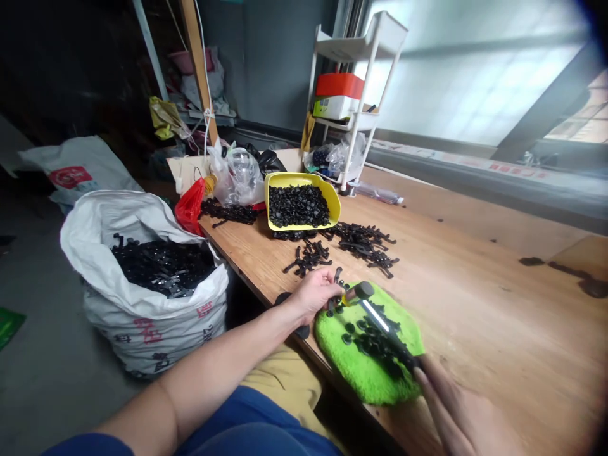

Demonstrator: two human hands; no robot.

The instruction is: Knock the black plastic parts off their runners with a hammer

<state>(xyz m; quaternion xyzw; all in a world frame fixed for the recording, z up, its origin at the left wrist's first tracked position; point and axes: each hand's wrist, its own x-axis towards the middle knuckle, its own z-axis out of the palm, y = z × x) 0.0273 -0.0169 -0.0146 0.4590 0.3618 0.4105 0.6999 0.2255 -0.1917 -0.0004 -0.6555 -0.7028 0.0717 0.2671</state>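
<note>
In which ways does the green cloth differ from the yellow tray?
The cloth is green and fuzzy; the tray is yellow and looks smooth. The cloth lies spread out, while the tray has raised walls. The cloth is beside the left hand; the tray sits farther back. Both are on the table and bear small black parts.

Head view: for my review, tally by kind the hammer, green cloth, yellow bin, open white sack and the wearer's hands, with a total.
Hammer: 1
Green cloth: 1
Yellow bin: 1
Open white sack: 1
Hands, left hand and right hand: 2
Total: 6
</note>
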